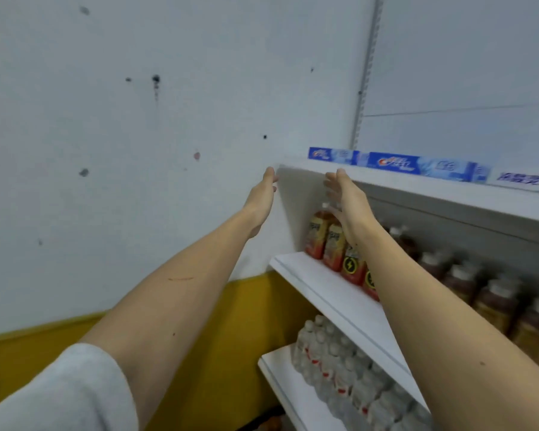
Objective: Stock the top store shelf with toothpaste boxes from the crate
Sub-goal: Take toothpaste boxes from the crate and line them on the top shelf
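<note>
Toothpaste boxes lie lengthwise in row along top shelf back edge, labels facing out for shoppers. Left hand raised at shelf's left end corner, fingers loose, gripping nothing. Right hand just below front edge, fingers spread, empty. Likely straightening row. Crate out of view. Bottles on lower shelf.

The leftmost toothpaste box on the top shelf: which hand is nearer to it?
Right. The right hand reaches up just below the leftmost toothpaste box, at the shelf's front edge; the left hand is further left, by the shelf's end.
</note>
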